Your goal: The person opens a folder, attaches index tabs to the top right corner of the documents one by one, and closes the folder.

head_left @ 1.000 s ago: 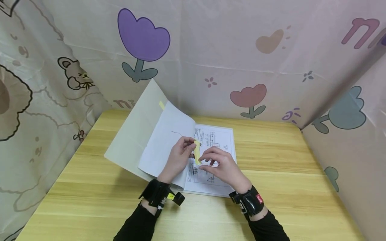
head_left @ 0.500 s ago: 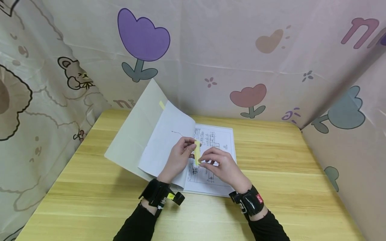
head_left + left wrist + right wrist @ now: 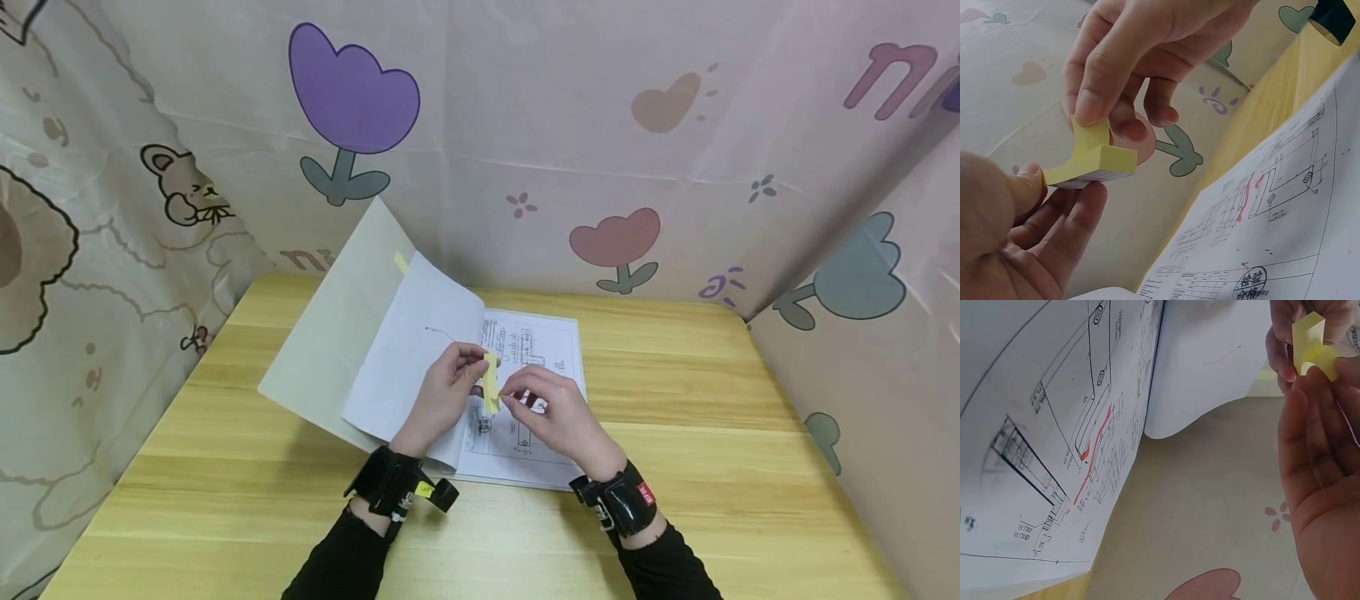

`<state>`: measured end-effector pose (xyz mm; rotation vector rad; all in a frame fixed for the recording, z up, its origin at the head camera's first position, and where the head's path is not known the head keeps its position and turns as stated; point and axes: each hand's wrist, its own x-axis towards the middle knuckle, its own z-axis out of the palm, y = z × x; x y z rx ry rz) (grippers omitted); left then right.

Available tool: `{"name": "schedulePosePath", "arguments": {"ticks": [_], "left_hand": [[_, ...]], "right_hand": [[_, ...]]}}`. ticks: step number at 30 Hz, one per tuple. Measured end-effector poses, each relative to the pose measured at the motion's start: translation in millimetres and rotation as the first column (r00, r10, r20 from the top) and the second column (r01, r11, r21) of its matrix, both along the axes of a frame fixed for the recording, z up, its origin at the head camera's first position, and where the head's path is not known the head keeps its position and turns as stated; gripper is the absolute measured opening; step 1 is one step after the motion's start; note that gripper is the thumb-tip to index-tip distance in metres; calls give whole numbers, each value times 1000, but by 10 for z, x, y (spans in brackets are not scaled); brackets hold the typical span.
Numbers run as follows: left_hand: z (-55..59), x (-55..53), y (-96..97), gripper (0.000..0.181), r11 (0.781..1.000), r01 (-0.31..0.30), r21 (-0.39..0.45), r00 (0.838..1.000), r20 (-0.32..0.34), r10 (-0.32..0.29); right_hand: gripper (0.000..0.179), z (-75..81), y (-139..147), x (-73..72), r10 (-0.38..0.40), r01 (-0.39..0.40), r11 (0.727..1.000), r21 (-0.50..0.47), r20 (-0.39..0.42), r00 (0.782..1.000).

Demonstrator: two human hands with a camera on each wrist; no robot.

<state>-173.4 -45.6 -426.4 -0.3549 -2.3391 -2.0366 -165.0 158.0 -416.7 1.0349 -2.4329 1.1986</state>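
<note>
My left hand (image 3: 444,392) pinches a small pad of yellow sticky notes (image 3: 1094,165) between thumb and fingers, above an open booklet. With thumb and fingertip my right hand (image 3: 553,408) pinches the top note's free end, which bends up off the pad in the left wrist view; the note's other end still meets the pad. Below the hands lies the booklet's right page (image 3: 555,350), printed with technical drawings. Its turned white page (image 3: 420,333) and pale cover (image 3: 337,317) stand raised at the left. One yellow sticky strip (image 3: 401,262) shows at the cover's upper part.
The booklet lies on a light wooden table (image 3: 675,400). Behind and at both sides hangs a patterned curtain (image 3: 480,125) with flowers and cartoon shapes. Red marks and a round black stamp (image 3: 1251,282) show on the printed page.
My right thumb and fingertips have closed together at the pad's lower end, and the top note's end has lifted. My left hand and the booklet stay nearly still.
</note>
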Motion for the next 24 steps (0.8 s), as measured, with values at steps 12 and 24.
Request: {"name": "schedulePosePath", "arguments": {"ticks": [12,24], "left_hand": [[-19,-7,18,24,999,40,12,998,41,-41],[-9,15,46,22,995,101,1,993,59,-101]], "right_hand": [[21,-20,57,-40,-49,44,996,-78,-57,997],[25,-23,153,-106,-162,138,977,-161,-151,975]]}}
